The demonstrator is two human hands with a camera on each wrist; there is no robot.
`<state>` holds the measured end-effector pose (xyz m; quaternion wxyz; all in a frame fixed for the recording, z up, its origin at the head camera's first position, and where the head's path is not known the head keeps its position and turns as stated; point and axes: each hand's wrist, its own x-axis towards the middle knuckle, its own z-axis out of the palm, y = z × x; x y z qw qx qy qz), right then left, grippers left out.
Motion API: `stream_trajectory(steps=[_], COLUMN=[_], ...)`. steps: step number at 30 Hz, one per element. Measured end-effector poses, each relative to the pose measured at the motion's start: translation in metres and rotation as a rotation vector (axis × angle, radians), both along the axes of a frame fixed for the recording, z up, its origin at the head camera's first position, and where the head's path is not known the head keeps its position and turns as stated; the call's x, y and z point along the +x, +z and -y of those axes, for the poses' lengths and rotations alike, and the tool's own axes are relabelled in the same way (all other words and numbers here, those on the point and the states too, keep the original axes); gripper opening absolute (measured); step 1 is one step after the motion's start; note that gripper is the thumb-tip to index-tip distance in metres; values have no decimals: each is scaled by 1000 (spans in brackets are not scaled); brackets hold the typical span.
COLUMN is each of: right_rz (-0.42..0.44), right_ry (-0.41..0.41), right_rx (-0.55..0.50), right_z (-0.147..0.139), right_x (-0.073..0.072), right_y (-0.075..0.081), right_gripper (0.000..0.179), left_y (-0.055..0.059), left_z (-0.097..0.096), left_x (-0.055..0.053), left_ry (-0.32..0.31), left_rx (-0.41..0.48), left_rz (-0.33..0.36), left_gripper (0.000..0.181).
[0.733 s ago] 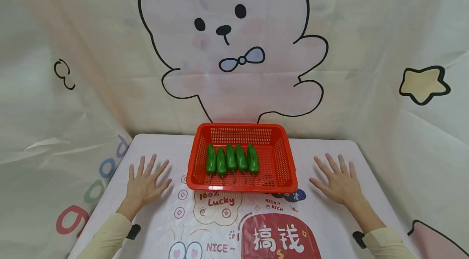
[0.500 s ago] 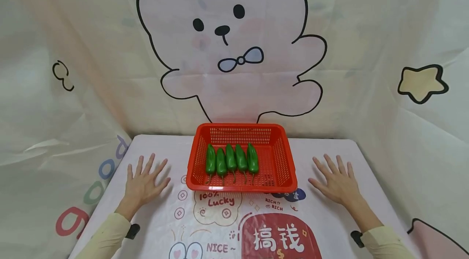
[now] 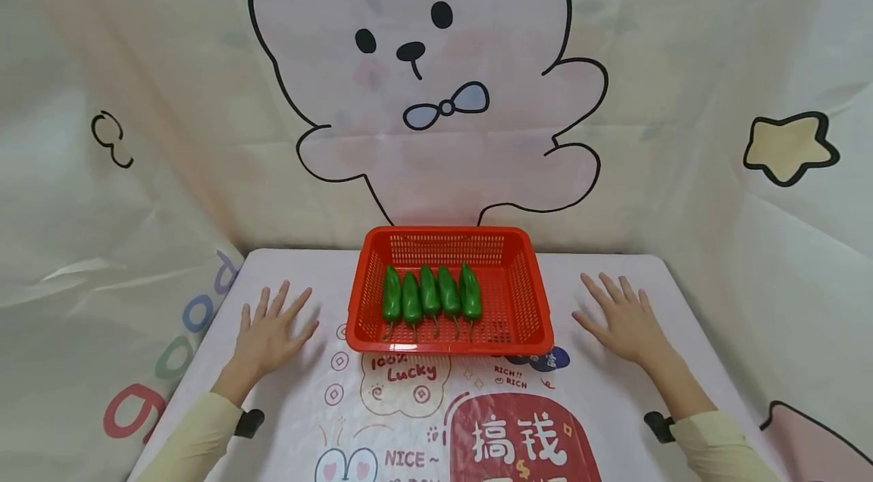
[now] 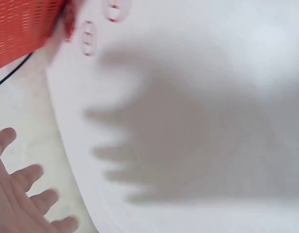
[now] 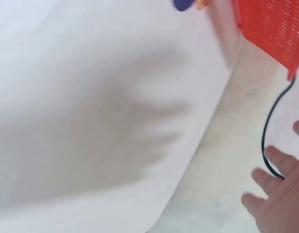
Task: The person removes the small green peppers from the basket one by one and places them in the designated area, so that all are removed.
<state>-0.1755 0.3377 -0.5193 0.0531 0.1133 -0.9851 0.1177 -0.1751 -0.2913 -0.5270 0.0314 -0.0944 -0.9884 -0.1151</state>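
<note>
A red plastic basket (image 3: 511,345) with perforated walls stands at the back middle of the table. Inside it, toward the left, several green chili peppers (image 3: 430,292) lie side by side in a row, stems toward the person. My left hand (image 3: 266,338) hovers over the table left of the basket, fingers spread and holding nothing; its shadow falls on the tabletop in the left wrist view. On the basket's other side, my right hand (image 3: 627,327) is also raised above the table with spread fingers and nothing held. Both hands are apart from the basket.
The white table (image 3: 300,421) carries a printed cover with red lettering and drawings. Close behind it hangs a curtain (image 3: 450,164) with a cartoon bear, and fabric walls flank both sides.
My right hand has risen slightly and shifted a little toward the back. The left hand has moved only slightly. The basket and peppers stay put while the head view tilts a little.
</note>
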Motion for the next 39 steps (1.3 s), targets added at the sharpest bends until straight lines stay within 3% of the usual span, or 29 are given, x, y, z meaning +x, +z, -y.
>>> stream_trajectory(steps=[4,7,12,16,19,23,31,39], right_rz=[25,62,26,-14,-1,40,89,136], right_ry=[35,34,77,165,202,187,174,226], right_rx=[-226,-401,-589,-734,-813,-835,-849,-856], right_z=[7,14,28,44,56,71,98,117], right_x=[-11,-16,-26,-35,-39,-44,-54,-65], right_y=[23,35,41,46,48,49,52,52], right_gripper=[72,63,45,35,36,39,40,37], left_y=[11,15,17,14,8,1,-4,-6], left_z=[-5,-10,-25,-44,-58,-71,-74,-78], left_x=[-13,-21,-26,-28,-30,-31,-32,-34], left_ry=[-38,-40,-51,-87,-116,-126,-107,-92], left_rx=[332,578,876,1047,1055,1028,1016,1005], left_rz=[43,129,264,355,409,432,405,387], left_gripper=[59,55,50,52,52,51,56,56])
